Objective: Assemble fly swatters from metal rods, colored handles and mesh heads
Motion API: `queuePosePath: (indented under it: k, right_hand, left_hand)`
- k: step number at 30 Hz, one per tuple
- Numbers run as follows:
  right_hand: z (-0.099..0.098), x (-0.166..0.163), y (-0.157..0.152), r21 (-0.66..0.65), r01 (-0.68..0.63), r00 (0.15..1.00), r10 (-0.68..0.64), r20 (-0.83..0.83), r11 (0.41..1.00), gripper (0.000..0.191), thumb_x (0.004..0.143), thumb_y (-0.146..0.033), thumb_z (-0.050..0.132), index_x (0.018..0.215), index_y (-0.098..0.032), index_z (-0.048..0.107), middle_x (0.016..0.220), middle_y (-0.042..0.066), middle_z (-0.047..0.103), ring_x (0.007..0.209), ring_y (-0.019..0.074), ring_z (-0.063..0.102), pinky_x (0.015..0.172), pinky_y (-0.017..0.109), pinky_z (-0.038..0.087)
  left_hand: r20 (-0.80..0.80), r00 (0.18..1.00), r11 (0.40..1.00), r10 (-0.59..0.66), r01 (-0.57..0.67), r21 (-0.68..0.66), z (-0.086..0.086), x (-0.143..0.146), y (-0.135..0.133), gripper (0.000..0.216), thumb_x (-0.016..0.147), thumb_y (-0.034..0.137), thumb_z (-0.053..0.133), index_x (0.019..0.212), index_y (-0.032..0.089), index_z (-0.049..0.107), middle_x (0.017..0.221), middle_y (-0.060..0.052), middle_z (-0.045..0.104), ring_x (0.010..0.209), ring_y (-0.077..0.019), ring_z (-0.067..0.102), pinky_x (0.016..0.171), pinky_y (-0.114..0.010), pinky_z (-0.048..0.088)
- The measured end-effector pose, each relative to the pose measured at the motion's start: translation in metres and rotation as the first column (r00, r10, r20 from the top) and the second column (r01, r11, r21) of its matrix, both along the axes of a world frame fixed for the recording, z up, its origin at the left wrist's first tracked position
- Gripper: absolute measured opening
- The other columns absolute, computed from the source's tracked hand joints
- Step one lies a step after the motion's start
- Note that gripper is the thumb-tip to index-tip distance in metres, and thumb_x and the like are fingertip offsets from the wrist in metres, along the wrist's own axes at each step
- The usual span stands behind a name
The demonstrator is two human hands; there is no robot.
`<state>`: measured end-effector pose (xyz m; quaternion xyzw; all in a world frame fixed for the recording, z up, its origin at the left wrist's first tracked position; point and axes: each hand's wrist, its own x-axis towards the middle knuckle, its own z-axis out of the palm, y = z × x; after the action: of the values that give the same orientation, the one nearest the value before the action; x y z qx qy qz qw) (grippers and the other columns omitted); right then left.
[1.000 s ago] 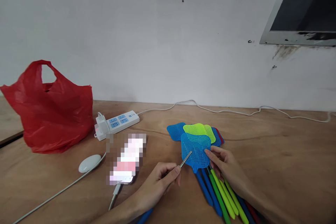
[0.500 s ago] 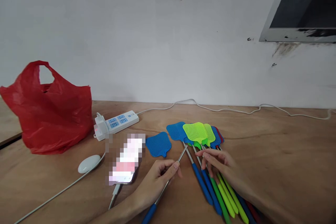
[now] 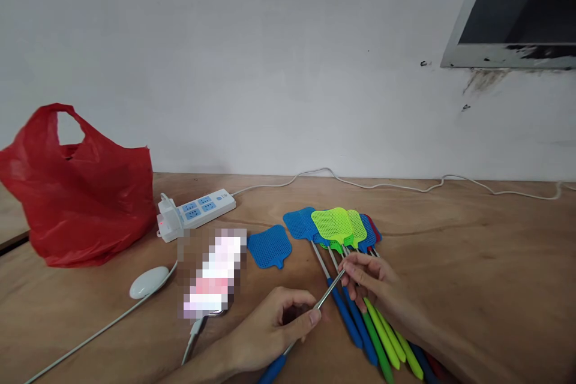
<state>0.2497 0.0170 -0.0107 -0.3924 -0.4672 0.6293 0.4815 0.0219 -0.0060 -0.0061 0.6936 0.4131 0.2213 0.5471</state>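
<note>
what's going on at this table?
A person is holding a thin metal rod with a blue handle. The left hand grips it partway along, and the right hand has its fingertips at the upper end. No swatter head shows on that rod. A loose blue swatter head lies flat on the table, left of an overlapping pile of swatters in blue, green, yellow-green and red.
</note>
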Motion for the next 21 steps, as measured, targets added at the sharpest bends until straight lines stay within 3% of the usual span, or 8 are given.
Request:
queuePosePath:
  k: [4, 7, 10, 14, 21]
  right_hand:
    - [0.001, 0.005, 0.005, 0.019, 0.277, 0.951, -0.271, -0.152, 0.961, 0.031, 0.074, -0.047, 0.080, 0.075, -0.019, 0.067, 0.058, -0.003, 0.061, 0.047, 0.0082, 0.053, 0.040, 0.015, 0.043]
    - [0.002, 0.006, 0.006, 0.038, 0.325, 0.934, -0.314, -0.173, 0.945, 0.032, 0.074, -0.048, 0.081, 0.075, -0.019, 0.066, 0.057, -0.004, 0.059, 0.045, 0.0077, 0.051, 0.040, 0.016, 0.044]
    - [0.001, 0.002, 0.003, 0.038, 0.276, 0.949, -0.266, -0.171, 0.960, 0.029, 0.076, -0.047, 0.080, 0.079, -0.020, 0.069, 0.061, -0.003, 0.059, 0.049, 0.0093, 0.054, 0.041, 0.017, 0.046]
    - [0.001, -0.002, -0.002, 0.065, 0.147, 0.983, -0.139, -0.116, 0.987, 0.029, 0.077, -0.046, 0.078, 0.083, -0.018, 0.073, 0.083, 0.004, 0.067, 0.061, 0.0120, 0.060, 0.044, 0.019, 0.049]
    - [-0.005, -0.002, -0.005, 0.111, -0.014, 0.995, 0.024, -0.093, 0.994, 0.023, 0.085, -0.043, 0.071, 0.087, -0.020, 0.072, 0.089, 0.008, 0.074, 0.071, 0.0159, 0.067, 0.055, 0.024, 0.055]
  left_hand:
    - [0.033, 0.999, 0.999, 0.019, -0.017, -0.045, 0.002, 0.000, 0.000, 0.054, 0.085, 0.071, 0.053, 0.083, 0.018, 0.061, 0.074, 0.002, 0.051, 0.069, -0.0142, 0.049, 0.062, -0.024, 0.039]
    - [0.136, 0.991, 0.983, -0.008, 0.032, -0.180, 0.000, 0.002, 0.001, 0.052, 0.084, 0.071, 0.055, 0.086, 0.019, 0.053, 0.072, 0.002, 0.055, 0.063, -0.0124, 0.052, 0.057, -0.023, 0.042]
    - [0.166, 0.986, 0.971, -0.006, 0.045, -0.236, -0.003, 0.004, 0.002, 0.051, 0.083, 0.070, 0.057, 0.087, 0.020, 0.046, 0.067, 0.005, 0.054, 0.054, -0.0094, 0.049, 0.048, -0.020, 0.038]
    - [0.169, 0.985, 0.976, 0.009, 0.028, -0.218, -0.003, 0.004, 0.004, 0.050, 0.086, 0.070, 0.054, 0.088, 0.020, 0.046, 0.064, 0.007, 0.050, 0.048, -0.0068, 0.041, 0.043, -0.018, 0.032]
    - [0.163, 0.985, 0.974, -0.057, 0.090, -0.209, 0.001, -0.001, 0.007, 0.055, 0.089, 0.068, 0.052, 0.095, 0.015, 0.059, 0.060, 0.009, 0.041, 0.047, -0.0055, 0.032, 0.044, -0.019, 0.025]
